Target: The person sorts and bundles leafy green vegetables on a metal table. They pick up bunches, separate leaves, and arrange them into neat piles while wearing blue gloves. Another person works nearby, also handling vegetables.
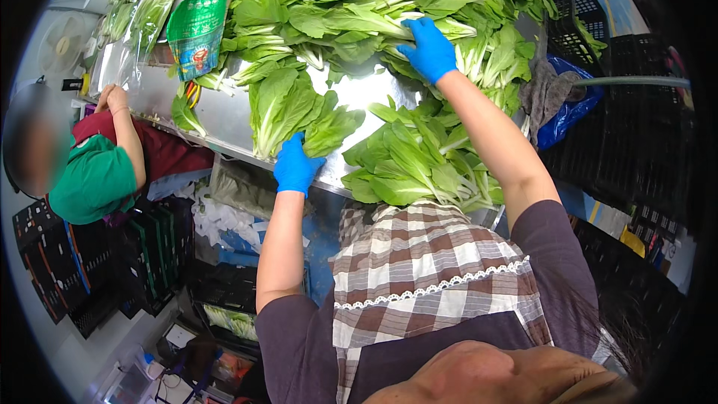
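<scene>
Leafy greens with white stems [336, 22] lie heaped across a metal table [219, 118]. My left hand [296, 165], in a blue glove, touches the stem end of a small bunch of greens [286, 106] at the table's near edge; its hold is partly hidden. My right hand [429, 50], gloved in blue too, reaches to the front of the heap with thumb and fingers apart, over the white stems; whether it grips any is unclear. Another pile of greens [409, 163] lies near my apron, below the right forearm.
A co-worker in a green top [95, 179] stands at the left beside clear bags of greens [154, 17]. A green printed bag [199, 33] lies on the table. Black crates [578, 17], a grey cloth [547, 95] and a blue plastic bag [566, 112] are at the right. Another person's gloved hand shows at top right.
</scene>
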A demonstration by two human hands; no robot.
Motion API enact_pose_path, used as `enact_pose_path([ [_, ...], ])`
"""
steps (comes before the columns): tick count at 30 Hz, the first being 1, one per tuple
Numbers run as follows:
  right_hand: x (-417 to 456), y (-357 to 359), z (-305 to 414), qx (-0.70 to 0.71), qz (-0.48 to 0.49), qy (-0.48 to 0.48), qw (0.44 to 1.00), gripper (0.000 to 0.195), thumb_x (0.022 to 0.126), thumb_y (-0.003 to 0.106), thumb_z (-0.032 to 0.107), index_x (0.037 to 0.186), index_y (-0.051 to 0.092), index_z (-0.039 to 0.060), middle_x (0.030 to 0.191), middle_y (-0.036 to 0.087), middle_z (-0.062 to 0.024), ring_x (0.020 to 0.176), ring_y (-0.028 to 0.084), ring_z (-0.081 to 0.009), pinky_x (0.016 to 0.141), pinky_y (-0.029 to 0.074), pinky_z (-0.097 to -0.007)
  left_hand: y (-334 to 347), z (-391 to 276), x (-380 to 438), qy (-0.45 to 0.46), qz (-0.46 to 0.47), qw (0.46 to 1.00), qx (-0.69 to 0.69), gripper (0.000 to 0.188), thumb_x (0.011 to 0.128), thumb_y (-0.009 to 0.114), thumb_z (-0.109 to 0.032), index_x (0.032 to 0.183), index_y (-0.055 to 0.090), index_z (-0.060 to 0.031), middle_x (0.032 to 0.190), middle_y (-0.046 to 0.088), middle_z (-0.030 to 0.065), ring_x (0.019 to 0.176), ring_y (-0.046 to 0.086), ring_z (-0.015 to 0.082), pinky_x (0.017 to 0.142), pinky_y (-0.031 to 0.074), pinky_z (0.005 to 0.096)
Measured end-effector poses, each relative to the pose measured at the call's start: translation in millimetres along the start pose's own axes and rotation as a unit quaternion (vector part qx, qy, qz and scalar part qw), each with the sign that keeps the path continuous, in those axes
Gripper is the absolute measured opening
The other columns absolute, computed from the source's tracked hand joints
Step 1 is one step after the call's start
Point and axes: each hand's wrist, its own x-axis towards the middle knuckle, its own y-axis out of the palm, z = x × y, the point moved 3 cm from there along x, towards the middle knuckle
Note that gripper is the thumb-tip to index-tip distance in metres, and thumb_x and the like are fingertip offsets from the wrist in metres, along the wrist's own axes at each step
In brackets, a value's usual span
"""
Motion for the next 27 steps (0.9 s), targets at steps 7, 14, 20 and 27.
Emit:
enact_pose_path([
  [7,-14.5,2.3,-17.4,0.253,0.074,0.096,0.96,0.025,0.077,0.071,0.023,0.094,0.064,0.0051,0.084,0.066,-0.0111,0.077,0.064,-0.026,0.069,0.05,-0.0358,-31.5,-58.2,-24.4,0.19,-0.184,0.947,-0.184,0.059,0.07,0.08,-0.018,0.122,0.054,-0.0058,0.111,0.057,0.0174,0.103,0.056,0.0341,0.089,0.046,0.0414],
  [14,-118.0,3.1,15.4,0.485,0.196,0.207,0.827,0.027,0.078,0.074,0.015,0.093,0.057,-0.0009,0.076,0.063,-0.0073,0.066,0.061,-0.0132,0.059,0.05,-0.0267,39.9,-153.2,-6.3,0.017,0.117,0.726,-0.677,0.031,0.087,0.066,-0.014,0.115,0.06,-0.0012,0.102,0.062,0.0055,0.091,0.059,0.0134,0.082,0.049,0.0285],
  [20,-182.5,-21.0,8.6,0.487,0.158,0.213,0.832,0.028,0.078,0.072,0.019,0.098,0.062,0.0013,0.08,0.066,-0.009,0.071,0.064,-0.0178,0.064,0.051,-0.0316,80.8,-142.8,-8.9,-0.076,0.155,0.564,-0.807,0.029,0.09,0.062,-0.012,0.116,0.06,0.0,0.097,0.063,0.0093,0.087,0.063,0.0184,0.079,0.051,0.0301],
  [27,-112.5,-53.4,1.1,0.014,0.391,-0.051,0.919,0.032,0.081,0.065,0.032,0.106,0.064,0.0118,0.093,0.067,-0.0143,0.086,0.064,-0.0329,0.075,0.051,-0.0407,65.0,-90.1,11.4,0.016,-0.005,0.798,-0.603,0.02,0.088,0.061,-0.009,0.106,0.062,-0.0009,0.084,0.059,0.0012,0.07,0.055,0.0106,0.066,0.046,0.0243],
])
